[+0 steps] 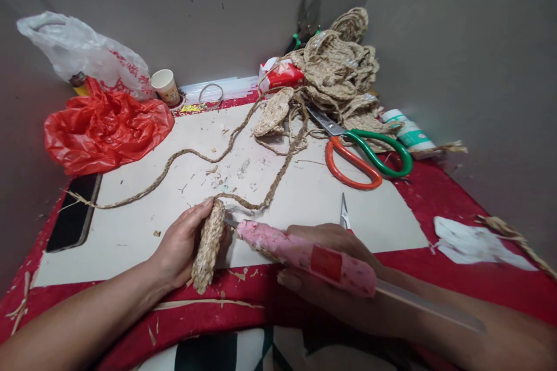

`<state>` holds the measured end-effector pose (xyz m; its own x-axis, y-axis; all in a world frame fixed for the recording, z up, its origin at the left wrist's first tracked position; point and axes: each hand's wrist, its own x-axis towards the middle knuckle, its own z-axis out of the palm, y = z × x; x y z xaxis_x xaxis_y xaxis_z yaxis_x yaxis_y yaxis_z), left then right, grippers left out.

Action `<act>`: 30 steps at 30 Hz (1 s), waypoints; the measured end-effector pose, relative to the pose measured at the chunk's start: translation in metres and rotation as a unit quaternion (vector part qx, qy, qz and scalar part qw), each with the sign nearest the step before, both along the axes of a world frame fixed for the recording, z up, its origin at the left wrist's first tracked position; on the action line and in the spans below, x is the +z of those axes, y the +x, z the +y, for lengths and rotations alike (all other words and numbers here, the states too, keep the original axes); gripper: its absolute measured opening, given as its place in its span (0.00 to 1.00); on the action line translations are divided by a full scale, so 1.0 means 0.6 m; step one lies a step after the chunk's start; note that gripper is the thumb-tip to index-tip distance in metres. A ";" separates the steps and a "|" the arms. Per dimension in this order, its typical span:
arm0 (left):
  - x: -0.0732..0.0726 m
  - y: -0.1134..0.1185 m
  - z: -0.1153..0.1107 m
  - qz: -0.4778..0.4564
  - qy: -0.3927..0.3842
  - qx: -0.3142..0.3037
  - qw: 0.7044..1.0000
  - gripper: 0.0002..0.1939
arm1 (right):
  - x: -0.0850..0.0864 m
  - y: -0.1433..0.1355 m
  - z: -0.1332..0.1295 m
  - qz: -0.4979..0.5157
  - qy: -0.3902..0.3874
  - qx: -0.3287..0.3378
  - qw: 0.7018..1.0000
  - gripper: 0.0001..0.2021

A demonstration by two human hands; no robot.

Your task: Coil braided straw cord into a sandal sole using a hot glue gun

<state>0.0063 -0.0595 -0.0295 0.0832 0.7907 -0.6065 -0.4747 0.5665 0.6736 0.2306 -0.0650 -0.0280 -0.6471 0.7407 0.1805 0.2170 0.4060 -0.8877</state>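
Observation:
My left hand [183, 240] is closed around a braided straw piece [209, 249], held on edge above the front of the white board. A long braided cord [278, 179] runs from the top of that piece, loops back toward the pile and trails left across the board. My right hand [331, 255] grips a pink glue gun [300, 252] with a clear glue stick out of its back end. The gun's metal tip points left, at the upper right side of the straw piece; whether they touch is hard to tell.
Orange-and-green scissors [354, 168] lie right of centre beside a braided straw pile [339, 69]. A phone [73, 214], a red bag [108, 127] and a paper cup [165, 87] are left. Small scissors [344, 214] lie behind my right hand; white tissue [474, 243] is right.

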 end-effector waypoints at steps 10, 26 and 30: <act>0.010 0.005 0.002 -0.012 -0.023 0.008 1.000 0.10 | 0.006 -0.003 0.002 0.001 -0.029 0.016 0.999 0.14; 0.007 0.004 0.003 -0.007 -0.007 0.009 1.000 0.11 | -0.004 -0.005 -0.006 0.005 -0.045 0.016 0.999 0.17; 0.003 0.002 0.003 -0.007 -0.001 0.012 1.000 0.10 | 0.005 -0.005 -0.003 -0.016 -0.071 0.036 0.997 0.18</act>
<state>0.0077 -0.0576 -0.0276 0.0730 0.7912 -0.6072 -0.4978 0.5565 0.6652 0.2274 -0.0666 -0.0251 -0.7035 0.7086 0.0556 0.2218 0.2932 -0.9300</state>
